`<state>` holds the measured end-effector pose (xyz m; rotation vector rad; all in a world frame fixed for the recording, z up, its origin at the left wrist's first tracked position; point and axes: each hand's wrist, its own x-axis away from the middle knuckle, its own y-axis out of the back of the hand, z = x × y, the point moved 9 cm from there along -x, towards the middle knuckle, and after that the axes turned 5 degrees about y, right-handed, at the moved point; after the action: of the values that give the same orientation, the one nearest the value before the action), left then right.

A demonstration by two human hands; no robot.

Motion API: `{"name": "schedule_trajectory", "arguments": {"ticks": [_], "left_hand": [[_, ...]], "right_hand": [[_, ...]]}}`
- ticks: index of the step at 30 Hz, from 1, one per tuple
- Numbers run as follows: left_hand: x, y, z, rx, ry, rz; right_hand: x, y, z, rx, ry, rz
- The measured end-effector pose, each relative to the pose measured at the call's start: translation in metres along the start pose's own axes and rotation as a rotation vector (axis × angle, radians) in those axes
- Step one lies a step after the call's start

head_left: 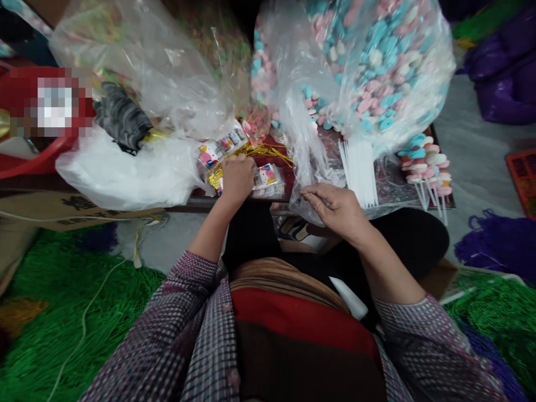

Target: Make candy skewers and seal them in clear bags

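My left hand [238, 177] rests at the table's front edge with its fingers curled down over small printed plastic packets [267, 175] and gold twist ties [263, 149]. Its fingertips are hidden, so what they hold does not show. My right hand [335, 207] is pinched, thumb against forefinger, in front of a crumpled clear plastic bag [307, 162]. Whether a fold of that bag or something thin is in the pinch, I cannot tell. Just beyond this hand lies a bundle of white sticks [360, 173]. Pink, blue and white candy-like skewers [427, 162] lie at the table's right end.
Big clear sacks of pink, blue and white pieces [381, 61] stand at the back. A white plastic bag [134, 170], a dark grey striped cloth item [121, 114] and a red basin [42, 151] are on the left. Green stringy material [84, 312] covers the floor.
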<state>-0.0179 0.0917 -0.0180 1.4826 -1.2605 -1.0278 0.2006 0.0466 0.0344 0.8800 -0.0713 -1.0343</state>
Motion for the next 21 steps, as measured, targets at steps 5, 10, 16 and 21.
{"name": "schedule_trajectory", "arguments": {"ticks": [5, 10, 16, 21], "left_hand": [[-0.005, 0.005, 0.010, 0.168, 0.039, -0.151], [0.001, 0.006, 0.010, 0.194, 0.021, -0.129], [0.003, -0.002, -0.004, 0.016, -0.050, 0.012], [-0.010, 0.000, 0.008, 0.153, -0.030, -0.159]], "right_hand": [[-0.004, -0.002, -0.015, -0.078, -0.133, -0.052], [-0.024, -0.018, -0.022, -0.139, -0.205, -0.086], [-0.028, -0.035, -0.025, -0.130, -0.228, -0.027], [-0.021, -0.031, -0.034, -0.153, -0.261, -0.045]]}}
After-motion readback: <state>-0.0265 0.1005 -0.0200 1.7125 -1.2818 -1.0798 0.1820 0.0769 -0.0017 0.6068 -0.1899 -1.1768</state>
